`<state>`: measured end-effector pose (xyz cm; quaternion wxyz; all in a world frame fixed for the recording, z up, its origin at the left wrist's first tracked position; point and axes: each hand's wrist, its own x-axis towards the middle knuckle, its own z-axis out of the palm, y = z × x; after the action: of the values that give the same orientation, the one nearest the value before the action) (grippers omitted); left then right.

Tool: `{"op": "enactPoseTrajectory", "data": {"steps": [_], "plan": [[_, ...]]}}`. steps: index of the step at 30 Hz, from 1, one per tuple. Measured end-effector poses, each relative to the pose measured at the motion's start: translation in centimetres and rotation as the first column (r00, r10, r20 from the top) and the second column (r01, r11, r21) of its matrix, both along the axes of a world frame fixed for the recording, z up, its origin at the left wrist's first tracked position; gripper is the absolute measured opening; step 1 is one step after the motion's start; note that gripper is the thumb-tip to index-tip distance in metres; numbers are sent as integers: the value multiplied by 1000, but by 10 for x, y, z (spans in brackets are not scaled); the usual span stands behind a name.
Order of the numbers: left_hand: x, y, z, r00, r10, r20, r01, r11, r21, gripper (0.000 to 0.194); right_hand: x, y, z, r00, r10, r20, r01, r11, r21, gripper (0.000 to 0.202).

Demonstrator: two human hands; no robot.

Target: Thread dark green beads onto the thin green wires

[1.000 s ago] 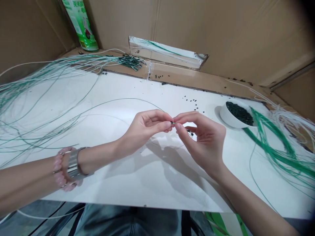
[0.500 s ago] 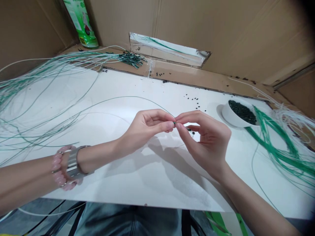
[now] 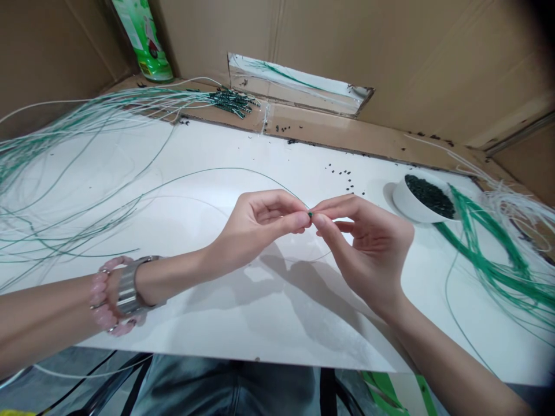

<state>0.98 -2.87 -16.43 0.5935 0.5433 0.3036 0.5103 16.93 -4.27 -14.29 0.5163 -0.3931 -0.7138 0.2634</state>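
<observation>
Fingers [image 3: 301,219] of the left hand [image 3: 254,231] and the right hand [image 3: 375,245] are pinched shut on a tiny dark green piece [image 3: 310,214], with their tips meeting over the middle of the white flat counter [image 3: 243,329]. The tiny piece is held above the counter. It is mostly hidden, so I can't tell its shape. A thin green string [image 3: 229,169] goes from those fingertips in a big curve to the left. The left wrist has a wide silver metal band [image 3: 129,289] and a pink round-bead bracelet [image 3: 100,300]. Past the hands, little dark bits [image 3: 340,172] are spread on the counter. To the right is a round white bowl [image 3: 407,207] with lots of small dark green pieces [image 3: 429,196] in it. Beside the bowl are a bundle of green strings [image 3: 505,238] and some loose white strings [image 3: 511,199]. On the left, lots of long green and white strings [image 3: 125,110] reach to a bunch of dark beaded ends [image 3: 229,103] on a brown cardboard strip [image 3: 321,132]. A green plastic bottle [image 3: 150,46] stands at the back by the tall brown cardboard wall [image 3: 347,46], which has a long cut-out hole [image 3: 299,86].
</observation>
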Motion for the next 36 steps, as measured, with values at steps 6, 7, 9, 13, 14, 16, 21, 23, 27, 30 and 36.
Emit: {"op": "enactPoseTrajectory", "data": {"steps": [6, 7, 9, 13, 14, 16, 21, 23, 27, 30, 36], "plan": [[-1, -1, 0, 999, 34, -33, -32, 997, 72, 2, 1, 1, -2, 1000, 18, -6, -19, 996, -83, 8], [-1, -1, 0, 998, 47, -35, -44, 995, 84, 2, 1, 1, -2, 1000, 24, -6, -25, 995, -93, 8], [-1, -1, 0, 997, 71, -32, -67, 992, 106, 4, 1, 1, -1, 1000, 29, -8, -30, 994, -106, 7], [-1, -1, 1, 994, 102, -48, -95, 987, 133, 4, 0, -1, -1, 999, 35, -34, -39, 991, -131, 8], [-1, -1, 2, 993, 108, -54, -100, 987, 128, 4, -1, -1, -1, 999, 32, -45, -37, 991, -128, 8], [-1, -1, 3, 991, 118, -59, -111, 989, 102, 3, -2, -3, -3, 998, 15, -58, -20, 995, -94, 9], [0, -1, 2, 993, 115, -19, -115, 993, -12, 3, -5, -4, -7, 998, -57, -11, 57, 995, 76, 13], [1, -1, 1, 996, 87, 9, -86, 995, -44, 4, -6, -4, -7, 997, -73, 12, 70, 988, 135, 15], [1, 0, -2, 999, 23, 26, -21, 997, -71, 7, -6, -2, -7, 996, -81, 45, 71, 978, 198, 17], [1, 1, -1, 1000, 16, -4, -16, 997, -69, 10, -5, -2, -8, 996, -79, 34, 70, 978, 197, 17], [0, 3, 0, 999, -38, 6, 38, 998, -41, 7, -4, -1, -7, 999, -43, -24, 44, 999, 27, 12]]}}
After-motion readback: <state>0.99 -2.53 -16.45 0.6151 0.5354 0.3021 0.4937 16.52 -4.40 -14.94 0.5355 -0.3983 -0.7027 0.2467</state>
